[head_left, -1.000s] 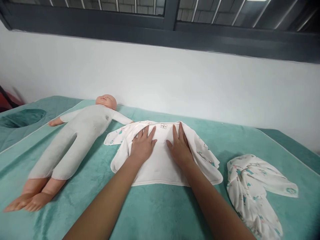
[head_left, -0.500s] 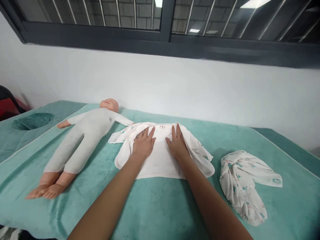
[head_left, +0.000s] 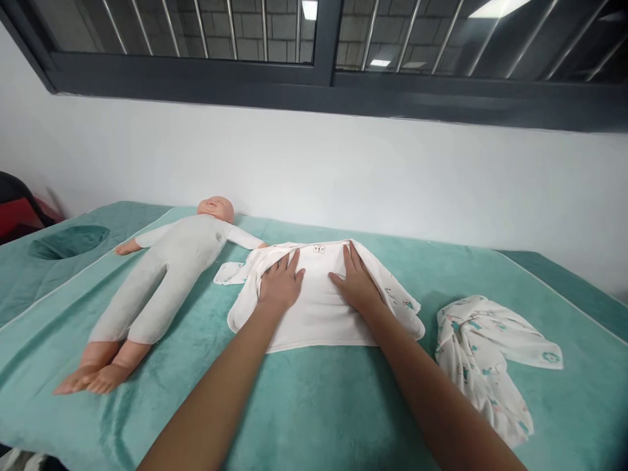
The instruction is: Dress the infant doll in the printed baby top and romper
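A white baby shirt (head_left: 316, 314) lies spread open on the green cover, its plain inside facing up and a small printed label at the neck. My left hand (head_left: 280, 281) rests flat on its left side, fingers stretched towards the neckline. On the right side, my right hand (head_left: 358, 280) lies with fingers extended along the opened front panel. Both hands touch the cloth without gripping it. The patterned sleeves stick out at either side, partly folded under. Left of the shirt a baby doll (head_left: 184, 255) in a white bodysuit lies on its back, one hand near the left sleeve.
Patterned white baby trousers (head_left: 490, 353) lie crumpled at the right. The padded green bed cover (head_left: 314, 405) has a round hollow (head_left: 69, 242) at the far left. Behind it stand a white wall (head_left: 392, 176) and a dark window frame (head_left: 196, 82). A red and black object (head_left: 19, 212) sits at the left edge.
My right hand has shifted slightly right, and the shirt's right panel has spread a little outward. My left hand stays almost in place. The view has moved slightly.
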`<action>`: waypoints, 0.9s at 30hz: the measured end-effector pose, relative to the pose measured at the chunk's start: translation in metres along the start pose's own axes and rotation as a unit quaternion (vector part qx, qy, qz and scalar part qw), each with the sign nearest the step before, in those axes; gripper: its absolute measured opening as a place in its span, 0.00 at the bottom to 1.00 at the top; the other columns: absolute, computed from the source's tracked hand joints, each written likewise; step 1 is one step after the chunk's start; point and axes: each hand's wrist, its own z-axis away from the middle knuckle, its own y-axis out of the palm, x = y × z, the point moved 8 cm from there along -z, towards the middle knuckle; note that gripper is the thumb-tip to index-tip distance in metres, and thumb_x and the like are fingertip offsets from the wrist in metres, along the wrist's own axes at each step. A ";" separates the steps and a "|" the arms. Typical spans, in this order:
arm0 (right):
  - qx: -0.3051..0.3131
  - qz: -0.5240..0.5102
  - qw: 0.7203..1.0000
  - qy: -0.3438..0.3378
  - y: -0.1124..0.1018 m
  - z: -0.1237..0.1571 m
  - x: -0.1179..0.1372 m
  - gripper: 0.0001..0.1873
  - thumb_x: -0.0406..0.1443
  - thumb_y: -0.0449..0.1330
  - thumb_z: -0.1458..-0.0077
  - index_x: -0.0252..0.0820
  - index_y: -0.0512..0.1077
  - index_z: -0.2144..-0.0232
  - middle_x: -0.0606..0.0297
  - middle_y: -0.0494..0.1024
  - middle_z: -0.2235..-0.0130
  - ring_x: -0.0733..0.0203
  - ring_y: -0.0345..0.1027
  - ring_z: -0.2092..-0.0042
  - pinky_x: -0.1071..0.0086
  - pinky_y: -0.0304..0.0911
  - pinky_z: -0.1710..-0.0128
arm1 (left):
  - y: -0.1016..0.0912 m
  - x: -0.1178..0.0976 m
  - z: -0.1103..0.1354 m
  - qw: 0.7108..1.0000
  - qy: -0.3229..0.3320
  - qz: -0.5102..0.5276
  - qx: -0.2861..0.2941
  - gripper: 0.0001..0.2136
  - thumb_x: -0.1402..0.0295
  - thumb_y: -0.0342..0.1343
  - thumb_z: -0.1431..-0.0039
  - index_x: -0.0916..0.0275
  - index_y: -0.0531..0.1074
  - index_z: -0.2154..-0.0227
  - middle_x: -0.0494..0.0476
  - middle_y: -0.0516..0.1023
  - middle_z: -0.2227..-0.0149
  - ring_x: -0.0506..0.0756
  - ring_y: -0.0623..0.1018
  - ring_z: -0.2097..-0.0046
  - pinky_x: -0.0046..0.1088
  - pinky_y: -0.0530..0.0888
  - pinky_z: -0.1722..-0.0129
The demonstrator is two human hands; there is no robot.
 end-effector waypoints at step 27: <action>0.090 -0.203 0.962 0.160 -0.074 0.072 -0.109 0.21 0.48 0.61 0.51 0.39 0.74 0.60 0.60 0.78 0.60 0.54 0.70 0.58 0.62 0.63 0.57 | 0.017 -0.131 0.070 0.952 0.281 0.090 0.081 0.29 0.49 0.30 0.32 0.57 0.54 0.35 0.58 0.51 0.31 0.60 0.50 0.30 0.52 0.48 0.34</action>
